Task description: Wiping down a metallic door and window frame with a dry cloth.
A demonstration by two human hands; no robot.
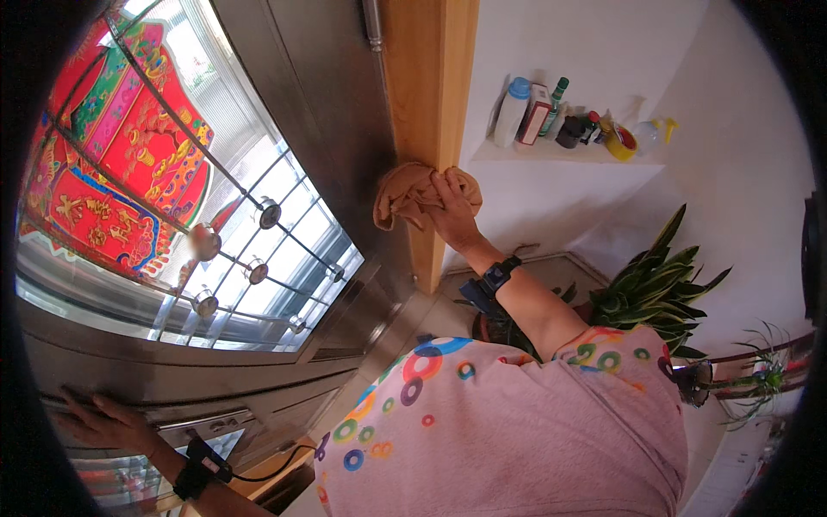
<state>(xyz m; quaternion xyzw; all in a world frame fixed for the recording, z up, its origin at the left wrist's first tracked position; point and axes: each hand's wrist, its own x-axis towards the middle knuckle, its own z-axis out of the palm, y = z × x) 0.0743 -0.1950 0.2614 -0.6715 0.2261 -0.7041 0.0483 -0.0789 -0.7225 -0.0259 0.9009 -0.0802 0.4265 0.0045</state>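
Cloth, bunched across post, long axis crosswise, loose end toward door, gripped by right hand; left hand, fingers spread, at door; bottles on shelf beyond post's right edge, plant below.

White wall at one o'clock, surface plain, with a white ledge at two. Leafy green plant stands at three, near the wall. Pale floor partly visible at six. Window at ten, gridded in dark metal; bright daylight shows through.
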